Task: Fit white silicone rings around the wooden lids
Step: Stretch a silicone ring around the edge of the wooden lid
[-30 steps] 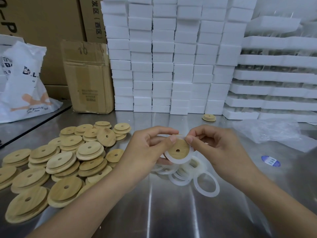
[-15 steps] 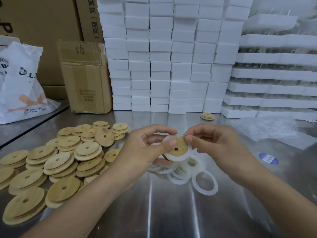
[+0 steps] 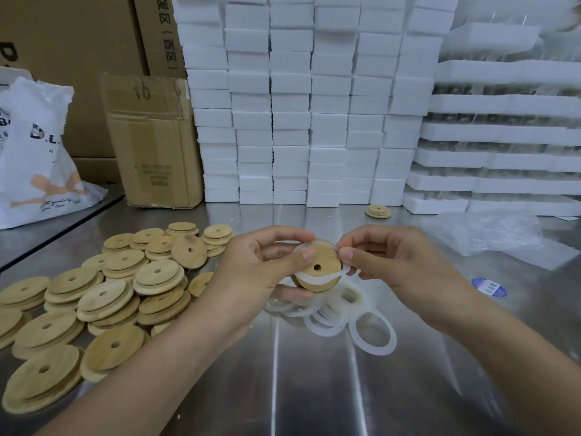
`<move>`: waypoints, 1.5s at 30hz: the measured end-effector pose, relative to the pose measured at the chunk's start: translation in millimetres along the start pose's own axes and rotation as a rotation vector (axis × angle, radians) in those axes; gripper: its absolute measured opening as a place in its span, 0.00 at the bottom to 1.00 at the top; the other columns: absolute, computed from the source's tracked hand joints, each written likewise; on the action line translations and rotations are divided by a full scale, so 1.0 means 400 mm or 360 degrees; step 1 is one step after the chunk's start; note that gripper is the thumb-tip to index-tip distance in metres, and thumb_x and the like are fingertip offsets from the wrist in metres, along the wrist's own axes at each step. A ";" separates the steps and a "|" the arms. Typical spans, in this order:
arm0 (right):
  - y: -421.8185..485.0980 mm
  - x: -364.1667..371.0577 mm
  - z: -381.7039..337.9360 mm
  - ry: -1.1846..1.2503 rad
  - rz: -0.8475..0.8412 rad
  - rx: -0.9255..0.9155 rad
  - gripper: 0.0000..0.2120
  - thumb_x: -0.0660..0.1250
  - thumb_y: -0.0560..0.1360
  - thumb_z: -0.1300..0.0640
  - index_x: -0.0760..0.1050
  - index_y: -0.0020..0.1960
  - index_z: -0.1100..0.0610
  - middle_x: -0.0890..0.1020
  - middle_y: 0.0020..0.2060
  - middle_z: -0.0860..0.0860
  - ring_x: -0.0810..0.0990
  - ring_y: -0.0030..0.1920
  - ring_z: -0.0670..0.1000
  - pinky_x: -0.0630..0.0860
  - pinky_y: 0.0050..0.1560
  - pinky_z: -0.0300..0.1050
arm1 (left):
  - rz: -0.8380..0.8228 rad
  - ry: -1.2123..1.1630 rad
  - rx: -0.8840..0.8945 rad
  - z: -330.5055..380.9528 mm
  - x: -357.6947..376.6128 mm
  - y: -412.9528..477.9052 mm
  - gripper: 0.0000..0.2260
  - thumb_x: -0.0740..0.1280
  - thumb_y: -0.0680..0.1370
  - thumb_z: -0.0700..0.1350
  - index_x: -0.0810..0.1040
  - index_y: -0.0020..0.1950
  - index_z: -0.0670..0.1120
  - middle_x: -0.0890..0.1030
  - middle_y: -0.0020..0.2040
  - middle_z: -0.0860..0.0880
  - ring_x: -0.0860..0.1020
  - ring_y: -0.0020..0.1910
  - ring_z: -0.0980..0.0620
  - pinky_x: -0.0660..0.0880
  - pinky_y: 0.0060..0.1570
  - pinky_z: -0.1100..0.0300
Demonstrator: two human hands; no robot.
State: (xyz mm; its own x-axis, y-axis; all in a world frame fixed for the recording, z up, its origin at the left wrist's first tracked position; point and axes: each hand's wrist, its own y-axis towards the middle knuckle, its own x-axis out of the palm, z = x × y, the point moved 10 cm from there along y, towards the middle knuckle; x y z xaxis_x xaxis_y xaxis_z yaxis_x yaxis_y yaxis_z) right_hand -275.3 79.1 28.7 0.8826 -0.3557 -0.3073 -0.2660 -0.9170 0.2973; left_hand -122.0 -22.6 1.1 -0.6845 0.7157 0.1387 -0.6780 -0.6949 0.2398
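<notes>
Above the steel table I hold a round wooden lid [image 3: 320, 259] with a small centre hole. My left hand [image 3: 261, 265] grips it, thumb on its face and fingers behind. A white silicone ring [image 3: 317, 277] lies partly stretched across the lid's face and over its top edge. My right hand [image 3: 386, 262] pinches that ring at the lid's right edge. Under my hands lies a loose heap of white silicone rings [image 3: 371, 336]. To the left lies a large pile of wooden lids [image 3: 103, 297].
A wall of white foam blocks [image 3: 298, 121] stands at the back, foam trays [image 3: 503, 158] to its right. Two stacked lids [image 3: 377, 211] sit by the blocks. A cardboard box [image 3: 157, 143], a white bag [image 3: 37, 158], clear plastic wrap [image 3: 490, 234] and a blue sticker [image 3: 489, 287] are around.
The ring, which sat round the lid's rim, now lies stretched across the lid's face. The lid has tilted and more of its wooden edge shows. Both hands stay in place.
</notes>
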 end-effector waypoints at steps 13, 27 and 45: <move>-0.008 0.006 0.029 0.0060 0.0108 0.0144 0.10 0.78 0.73 0.62 0.81 0.52 0.56 0.88 0.40 0.54 0.87 0.41 0.50 0.81 0.48 0.42 | 0.0152 -0.0098 -0.0031 -0.012 -0.022 -0.001 0.09 0.77 0.77 0.41 0.87 0.57 0.44 0.89 0.52 0.40 0.89 0.50 0.40 0.87 0.39 0.50; -0.009 0.021 0.023 -0.0003 -0.0014 0.0176 0.14 0.79 0.74 0.60 0.76 0.55 0.55 0.89 0.43 0.56 0.88 0.45 0.57 0.80 0.61 0.63 | 0.0264 -0.0285 -0.0091 -0.023 -0.032 -0.003 0.08 0.79 0.73 0.41 0.89 0.51 0.44 0.89 0.51 0.39 0.89 0.50 0.39 0.87 0.37 0.48; -0.019 0.036 0.019 0.0043 0.0128 0.0176 0.16 0.80 0.73 0.60 0.72 0.51 0.58 0.88 0.39 0.55 0.84 0.32 0.51 0.76 0.44 0.53 | 0.0284 -0.0247 -0.0048 -0.028 -0.038 -0.004 0.04 0.76 0.78 0.41 0.89 0.51 0.48 0.89 0.53 0.40 0.89 0.52 0.39 0.87 0.41 0.48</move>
State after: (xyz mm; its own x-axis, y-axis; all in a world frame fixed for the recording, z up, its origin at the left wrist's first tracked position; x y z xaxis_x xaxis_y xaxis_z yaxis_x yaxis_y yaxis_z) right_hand -263.6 79.5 15.1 0.8664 -0.4254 -0.2614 -0.3763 -0.9004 0.2182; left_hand -113.6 -33.0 -12.2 -0.7463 0.5819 0.3231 -0.5592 -0.8114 0.1697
